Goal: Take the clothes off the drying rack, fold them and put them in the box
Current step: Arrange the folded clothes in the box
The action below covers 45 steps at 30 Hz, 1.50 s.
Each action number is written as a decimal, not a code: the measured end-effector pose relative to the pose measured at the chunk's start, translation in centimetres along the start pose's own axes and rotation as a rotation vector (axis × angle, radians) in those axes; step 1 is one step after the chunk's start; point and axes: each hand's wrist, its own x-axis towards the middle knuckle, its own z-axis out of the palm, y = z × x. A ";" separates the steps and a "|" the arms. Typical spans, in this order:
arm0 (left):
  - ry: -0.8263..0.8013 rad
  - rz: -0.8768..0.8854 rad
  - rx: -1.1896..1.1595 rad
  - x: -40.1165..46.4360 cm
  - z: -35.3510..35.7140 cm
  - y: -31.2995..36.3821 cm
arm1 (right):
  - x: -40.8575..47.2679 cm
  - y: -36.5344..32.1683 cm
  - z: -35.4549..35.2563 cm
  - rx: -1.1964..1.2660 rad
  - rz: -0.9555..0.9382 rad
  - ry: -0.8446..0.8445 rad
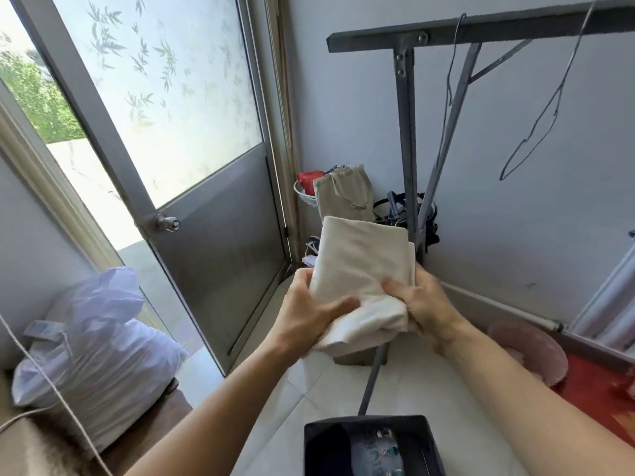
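Both hands, left hand (311,309) and right hand (424,302), grip a folded cream garment (360,283) at frame centre. The dark box (372,444), bottom centre, already holds clothes. On the rack (481,27), only bare hangers (536,115) show.

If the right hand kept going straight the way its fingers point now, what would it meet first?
The right hand grips the folded cream cloth, fingers pointing toward the left hand. Going straight on, it would press further into that cloth first, then probably meet the left hand holding the other side. Depth is hard to judge.
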 end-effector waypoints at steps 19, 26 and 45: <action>-0.253 -0.438 -0.788 7.9 1.9 -14.2 | 10.4 11.9 -0.5 0.117 0.336 -0.259; -0.231 -0.631 -0.702 10.8 5.7 -21.9 | 13.3 20.4 -2.0 0.077 0.458 -0.099; -0.360 -0.923 -0.335 4.9 16.3 -51.2 | 12.1 51.8 -8.5 -0.110 0.912 -0.266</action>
